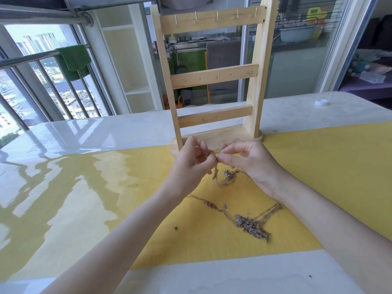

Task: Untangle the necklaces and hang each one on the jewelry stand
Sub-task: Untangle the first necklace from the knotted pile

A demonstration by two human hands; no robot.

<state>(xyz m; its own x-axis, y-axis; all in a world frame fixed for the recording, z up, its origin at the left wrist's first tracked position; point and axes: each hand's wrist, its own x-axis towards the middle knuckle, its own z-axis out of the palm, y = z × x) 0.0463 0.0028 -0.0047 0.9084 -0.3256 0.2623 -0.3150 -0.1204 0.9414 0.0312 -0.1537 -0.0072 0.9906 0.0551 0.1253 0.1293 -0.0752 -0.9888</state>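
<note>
Necklaces lay on the yellow mat in front of the wooden jewelry stand, whose hooks were bare. The left hand pinched one end of a thin chain between thumb and finger; just beside it, fingertips almost touching, the right hand pinched the same chain, which drooped below. Nearer the person, a tangled heap of chains rested apart.

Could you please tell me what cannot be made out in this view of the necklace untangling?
- Head view: the chain where the left hand and right hand pinch it; fingertips hide it.
- Necklace pile: how many chains; too tangled and small.
- Jewelry stand: its top; cut by the frame edge.
</note>
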